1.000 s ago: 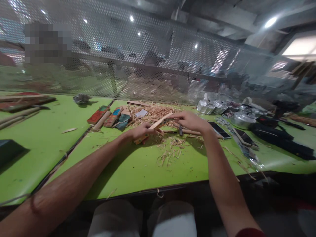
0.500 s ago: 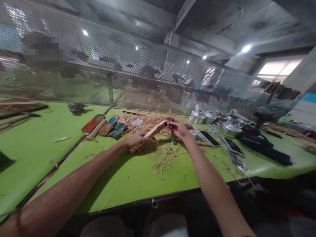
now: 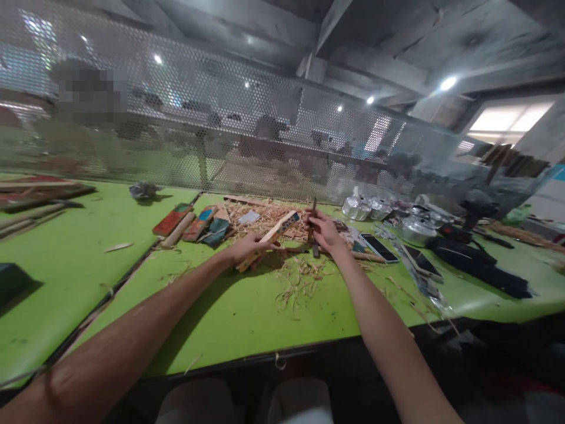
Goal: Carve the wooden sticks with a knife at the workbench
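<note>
My left hand point(image 3: 248, 249) is closed around a strip of wood point(image 3: 281, 226) with a pale upper face and a dark, painted-looking far end. The strip slants up and away over the green table. To its right, my right hand point(image 3: 327, 231) grips a narrow dark flat tool point(image 3: 315, 207), held nearly upright, with its squared lower end near the table. The tool's exact kind cannot be made out. A small gap separates it from the wood's far end. Loose wood shavings point(image 3: 302, 277) lie on the table below and between both hands.
Behind my hands is a heap of shavings point(image 3: 269, 207) before a perforated metal screen point(image 3: 176, 147). Painted wood blocks point(image 3: 173, 219) lie left. A phone point(image 3: 378, 247), shiny metal kettle-like pots point(image 3: 356, 207) and a black bag point(image 3: 477, 268) are on the right. People are beyond the screen.
My right hand has drawn slightly away from the wood's far end, and the dark tool now shows more broadly. My left hand still holds the wood. The view has shifted slightly.
</note>
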`<action>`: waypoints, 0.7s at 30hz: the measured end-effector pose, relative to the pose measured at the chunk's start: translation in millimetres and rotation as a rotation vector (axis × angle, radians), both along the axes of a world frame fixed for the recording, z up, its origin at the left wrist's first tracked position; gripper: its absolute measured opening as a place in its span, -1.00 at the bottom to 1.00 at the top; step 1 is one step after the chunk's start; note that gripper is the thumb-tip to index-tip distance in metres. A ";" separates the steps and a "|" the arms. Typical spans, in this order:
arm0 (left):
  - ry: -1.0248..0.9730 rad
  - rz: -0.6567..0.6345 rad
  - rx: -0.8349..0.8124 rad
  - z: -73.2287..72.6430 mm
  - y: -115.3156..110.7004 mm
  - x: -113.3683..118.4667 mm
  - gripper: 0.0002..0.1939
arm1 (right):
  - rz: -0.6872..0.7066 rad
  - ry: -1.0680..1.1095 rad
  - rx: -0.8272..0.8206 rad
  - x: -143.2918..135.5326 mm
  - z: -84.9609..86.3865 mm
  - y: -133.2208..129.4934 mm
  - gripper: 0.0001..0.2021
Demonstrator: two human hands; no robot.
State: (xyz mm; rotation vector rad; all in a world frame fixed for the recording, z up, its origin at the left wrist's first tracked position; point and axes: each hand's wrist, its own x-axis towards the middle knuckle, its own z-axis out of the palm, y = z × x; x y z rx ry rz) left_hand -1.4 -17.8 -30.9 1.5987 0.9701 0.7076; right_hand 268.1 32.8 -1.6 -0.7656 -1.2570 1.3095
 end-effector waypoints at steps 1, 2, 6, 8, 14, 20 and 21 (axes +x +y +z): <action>0.004 -0.005 -0.010 0.2 0.0 0.1 -0.51 | 0.020 -0.022 -0.013 -0.4 -0.5 -0.5 -0.78; 0.006 -0.014 -0.017 0.5 -0.1 0.2 -0.48 | 0.034 -0.039 -0.026 -0.6 -1.0 -1.0 -0.80; 0.003 -0.031 -0.008 2.3 -1.7 -0.1 -0.45 | 0.047 -0.026 -0.034 2.7 -4.0 -0.1 -0.82; 0.008 -0.025 -0.003 2.3 -2.6 -0.7 -0.44 | 0.031 -0.001 -0.030 6.4 -6.9 2.5 -0.79; -0.006 -0.017 -0.036 1.5 -4.2 -1.8 -0.42 | -0.025 -0.015 -0.048 13.6 -16.1 7.8 -0.70; -0.006 -0.010 -0.074 6.5 -7.1 -1.5 -0.44 | -0.085 -0.092 -0.062 15.2 -10.6 0.8 -0.71; -0.005 -0.011 -0.079 6.9 -7.2 -1.5 -0.45 | -0.083 -0.088 -0.072 15.5 -9.6 0.4 -0.69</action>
